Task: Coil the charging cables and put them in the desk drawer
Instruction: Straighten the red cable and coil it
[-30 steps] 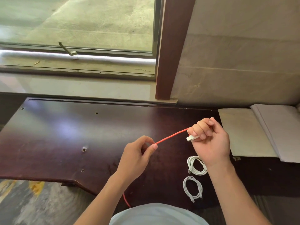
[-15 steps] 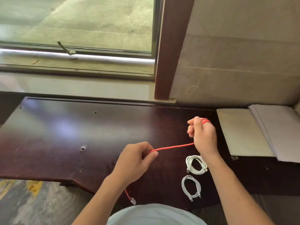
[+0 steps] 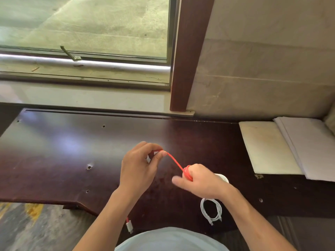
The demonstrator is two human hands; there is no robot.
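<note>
Home or office room: dark wooden desk (image 3: 54, 151) under window (image 3: 85, 26).

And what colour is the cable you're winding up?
Red, with a white plug end; seen from the head camera.

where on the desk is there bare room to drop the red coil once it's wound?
Widest bare stretch: the desk left of the left hand, back to the window sill. A narrower strip lies between the right hand and the cream pad. Crowded: the near edge by the white coiled cable and behind the right wrist.
</note>
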